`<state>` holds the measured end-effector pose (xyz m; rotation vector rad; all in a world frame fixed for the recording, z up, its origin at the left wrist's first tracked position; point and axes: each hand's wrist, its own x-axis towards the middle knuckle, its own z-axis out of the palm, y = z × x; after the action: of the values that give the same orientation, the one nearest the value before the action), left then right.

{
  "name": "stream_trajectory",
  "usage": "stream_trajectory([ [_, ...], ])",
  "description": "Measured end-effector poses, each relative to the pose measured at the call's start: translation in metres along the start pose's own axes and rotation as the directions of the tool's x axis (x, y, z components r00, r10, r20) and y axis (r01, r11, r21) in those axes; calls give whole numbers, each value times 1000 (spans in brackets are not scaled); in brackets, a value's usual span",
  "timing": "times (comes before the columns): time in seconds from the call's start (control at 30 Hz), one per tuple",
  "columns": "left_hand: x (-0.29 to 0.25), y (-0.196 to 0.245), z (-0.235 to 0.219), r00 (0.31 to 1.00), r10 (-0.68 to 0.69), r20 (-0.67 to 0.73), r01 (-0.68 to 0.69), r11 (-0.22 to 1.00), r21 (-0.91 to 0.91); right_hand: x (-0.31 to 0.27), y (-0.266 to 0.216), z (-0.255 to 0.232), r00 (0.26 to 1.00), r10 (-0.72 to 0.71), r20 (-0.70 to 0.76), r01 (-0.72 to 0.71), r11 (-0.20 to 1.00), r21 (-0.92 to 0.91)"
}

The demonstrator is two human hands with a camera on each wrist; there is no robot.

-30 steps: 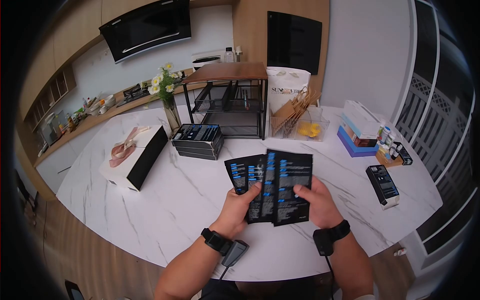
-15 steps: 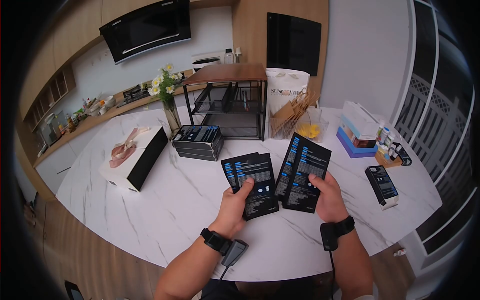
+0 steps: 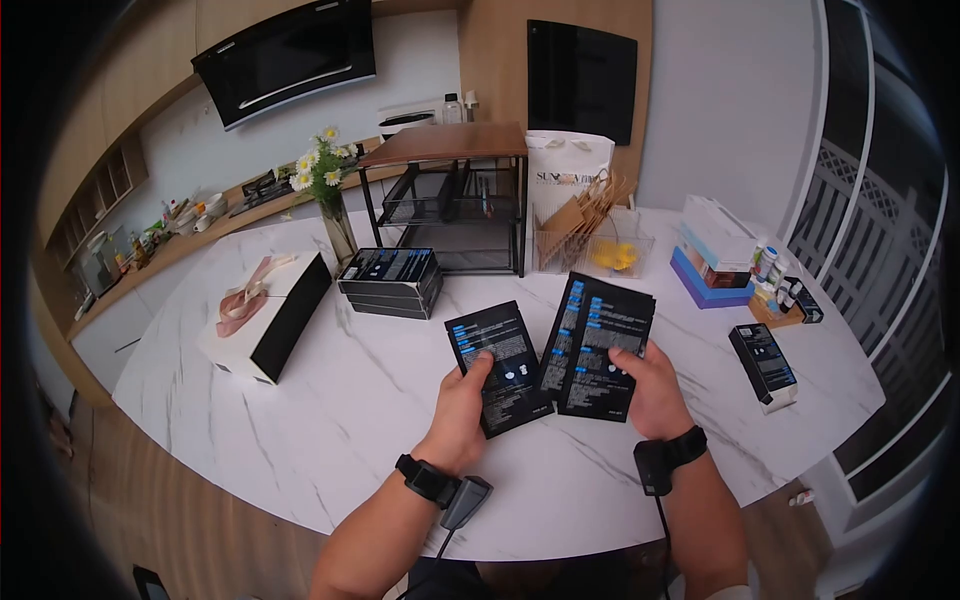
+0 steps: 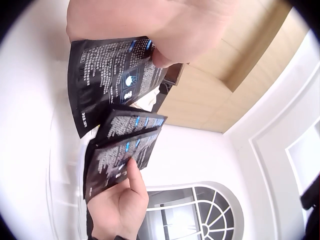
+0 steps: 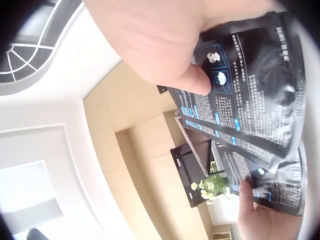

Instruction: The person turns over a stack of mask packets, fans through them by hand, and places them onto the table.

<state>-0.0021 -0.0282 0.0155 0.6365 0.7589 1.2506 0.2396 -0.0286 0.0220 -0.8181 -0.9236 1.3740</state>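
Observation:
My left hand (image 3: pixel 458 415) grips a flat black sachet (image 3: pixel 515 395) with white print and blue labels, the thumb lying across its face. In my right hand (image 3: pixel 660 400) are two overlapping black sachets (image 3: pixel 605 325) of the same kind, slightly fanned, pinched under the thumb. The two hands hold them above the front of the table, and the lower corners of both sets come close together. Small pictograms of a face and a hand show on the front right-hand sachet (image 5: pixel 250 95) in the right wrist view. The left wrist view shows the left-hand sachet (image 4: pixel 105 82) bent slightly.
On the marble-look table (image 3: pixel 330 450), a stack of black boxes (image 3: pixel 390 285) stands behind the hands, beside a white gift box (image 3: pixel 265 320) with a ribbon. A black box (image 3: pixel 765 365) lies at the right. A rack (image 3: pixel 445 150), flower vase (image 3: pixel 337 225) and clear organizer (image 3: pixel 590 255) are farther back.
The fanned sachets were together between both hands, then parted into two sets. The left hand showed two sachets half a second ago and now shows one; the right-hand set has shifted slightly left.

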Motion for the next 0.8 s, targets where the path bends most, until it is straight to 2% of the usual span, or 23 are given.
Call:
stream_trajectory([
  [0.1, 2, -1, -4, 1000, 6, -7, -6, 997, 76, -5, -5, 4, 999, -3, 40, 1, 999, 46],
  [0.13, 2, -2, -5, 1000, 10, -9, -9, 997, 74, -7, -4, 8, 994, 4, 109, -7, 1000, 26],
  [0.2, 3, -3, -4, 996, -55, 72, 48, 994, 103, -15, -3, 23, 981, 20, 193, -17, 1000, -17],
  [0.27, -5, -1, 4, 977, -104, 184, 99, 994, 38, -19, 4, 27, 963, 75, 257, -66, 997, -41],
  [0.4, -13, -1, 5, 944, -156, 290, 150, 988, 43, -19, 12, 26, 950, 136, 281, -96, 984, -151],
  [0.43, -14, -4, 4, 939, -53, 340, -18, 979, 202, -19, 14, 27, 955, 111, 274, -75, 988, -137],
  [0.47, -14, -6, 3, 913, 40, 406, -193, 920, 342, -19, 19, 27, 956, 111, 271, -76, 988, -135],
  [0.53, -12, -5, 4, 932, 31, 362, -153, 938, 312, -20, 29, 31, 970, -116, 212, 181, 930, -319],
  [0.57, -12, -3, 2, 933, 81, 349, -218, 903, 372, -22, 30, 34, 954, -192, 230, 272, 876, -397],
  [0.6, -11, 0, 1, 931, 133, 340, -280, 858, 430, -24, 29, 37, 953, -194, 232, 275, 876, -396],
  [0.67, -9, 6, 3, 856, 339, 391, -483, 795, 369, -26, 29, 39, 909, -308, 279, 411, 768, -492],
  [0.7, -6, 7, 1, 826, 377, 419, -548, 711, 441, -23, 29, 38, 878, -331, 346, 466, 758, -457],
  [0.73, -4, 6, -1, 795, 407, 450, -602, 619, 505, -24, 29, 38, 882, -326, 341, 459, 761, -459],
  [0.77, -3, 2, -1, 798, 404, 447, -598, 623, 504, -26, 29, 40, 930, -226, 289, 325, 872, -366],
  [0.8, -3, -4, 0, 856, 374, 358, -511, 715, 476, -26, 28, 41, 961, -118, 250, 183, 949, -257],
])
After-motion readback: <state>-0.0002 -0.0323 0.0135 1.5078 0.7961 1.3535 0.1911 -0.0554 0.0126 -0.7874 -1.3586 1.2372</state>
